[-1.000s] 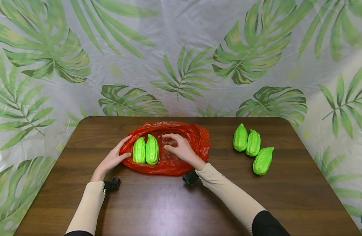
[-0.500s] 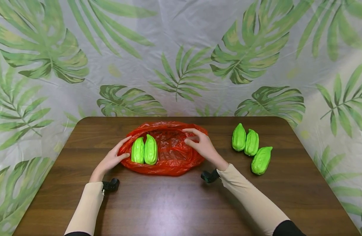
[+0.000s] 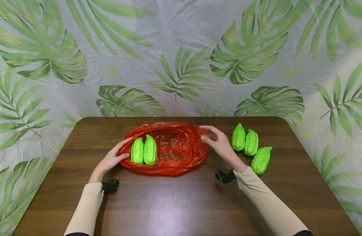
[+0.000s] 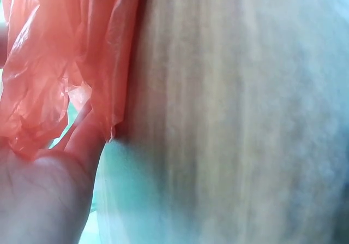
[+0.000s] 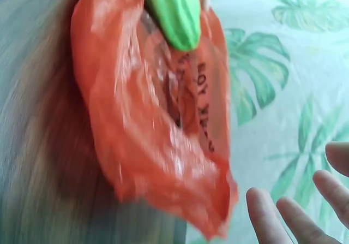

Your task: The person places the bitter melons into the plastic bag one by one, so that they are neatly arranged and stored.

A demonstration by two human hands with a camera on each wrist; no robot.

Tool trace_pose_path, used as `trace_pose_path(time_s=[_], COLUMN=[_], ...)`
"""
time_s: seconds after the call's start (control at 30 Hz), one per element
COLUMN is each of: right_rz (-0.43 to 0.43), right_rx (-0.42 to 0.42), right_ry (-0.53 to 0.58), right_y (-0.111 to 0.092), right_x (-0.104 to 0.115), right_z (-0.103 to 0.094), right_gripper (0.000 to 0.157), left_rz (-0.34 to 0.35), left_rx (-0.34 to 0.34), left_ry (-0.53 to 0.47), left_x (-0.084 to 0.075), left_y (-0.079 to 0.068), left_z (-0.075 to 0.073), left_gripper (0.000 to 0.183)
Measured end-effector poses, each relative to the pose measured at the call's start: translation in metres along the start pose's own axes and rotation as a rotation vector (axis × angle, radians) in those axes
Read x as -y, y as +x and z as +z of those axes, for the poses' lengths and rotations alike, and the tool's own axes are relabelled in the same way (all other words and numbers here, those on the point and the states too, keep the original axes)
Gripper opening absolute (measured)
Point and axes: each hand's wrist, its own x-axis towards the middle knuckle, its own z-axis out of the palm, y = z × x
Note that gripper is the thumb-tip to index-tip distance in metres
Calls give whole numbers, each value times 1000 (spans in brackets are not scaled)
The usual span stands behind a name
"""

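Note:
A red plastic bag lies on the table with its mouth spread wide. Two bright green, ridged gourds sit side by side in its left part; one gourd also shows through the mouth in the right wrist view. My left hand rests against the bag's left rim, thumb and fingers spread apart. In the left wrist view, red plastic hides part of that hand's fingers. Just off the bag's right end, my right hand has its fingers extended, with nothing in them.
Several more items stand about: a gourd and a second gourd touch each other, and a third gourd lies nearer, by the right sleeve. The brown wooden table ends at a leaf-patterned cloth.
My right hand has moved from over the bag's middle, out to the right past its right end. The left hand, bag and gourds stay nearly in place.

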Motion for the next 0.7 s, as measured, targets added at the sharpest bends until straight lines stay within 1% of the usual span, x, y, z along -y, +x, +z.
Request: trace_pose_path(time_s=[0.1, 0.23, 0.47, 0.57, 0.7], right_rz=[-5, 3, 51, 72, 70], right_rx=[-32, -69, -112, -123, -144], right_ry=[20, 14, -61, -88, -106], right_y=[-4, -10, -22, -26, -31], right_x=[-2, -8, -21, -25, -29], right_z=[-12, -27, -51, -59, -69], right_gripper=[39, 39, 42, 43, 45], left_rz=[-1, -11, -47, -50, -46], left_rx=[-1, -3, 2, 3, 5], left_ry=[6, 14, 3, 7, 13], left_x=[0, -1, -2, -2, -2], left_y=[0, 0, -1, -1, 0], left_z=[0, 0, 0, 0, 0], left_gripper=[60, 62, 65, 66, 67])
